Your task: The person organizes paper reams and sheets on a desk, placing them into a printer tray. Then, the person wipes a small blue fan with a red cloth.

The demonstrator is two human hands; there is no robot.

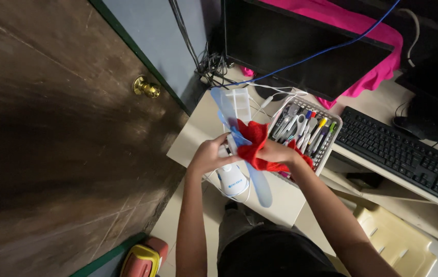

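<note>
The fan's hub is buried under the red cloth (pixel 254 146), so there is no telling how the blades join in the middle. The right hand (pixel 279 152) has its fingertips lost in the folds, and the left hand (pixel 209 155) hides part of the white body beneath it. A tray of pens (pixel 306 132) sits partly behind the right hand and the cloth; its near corner is covered. The monitor (pixel 301 46) is cut off at the top of the view, and the yellow chair (pixel 396 238) runs off the bottom right.

Now the small fan (pixel 234 179) itself: a white rounded base with pale blue translucent blades. One blade (pixel 224 107) points up and away towards the monitor; another (pixel 260 184) points down towards the person. It stands on the cream desk (pixel 198 136), near the left corner, just beside the pen tray.

The left hand is curled shut around the fan, at the top of the white body just under the blades, knuckles up, forearm rising straight from below. The right hand is clenched on the red cloth, bunching it and pressing it against the fan's centre, wrist bent inward, forearm coming in from the lower right. The two hands are close together, the cloth between them.

A black keyboard (pixel 403 154) lies well to the right, pink fabric (pixel 362 31) is draped over the monitor, and a brass doorknob (pixel 146 88) shows on the brown door at left.
</note>
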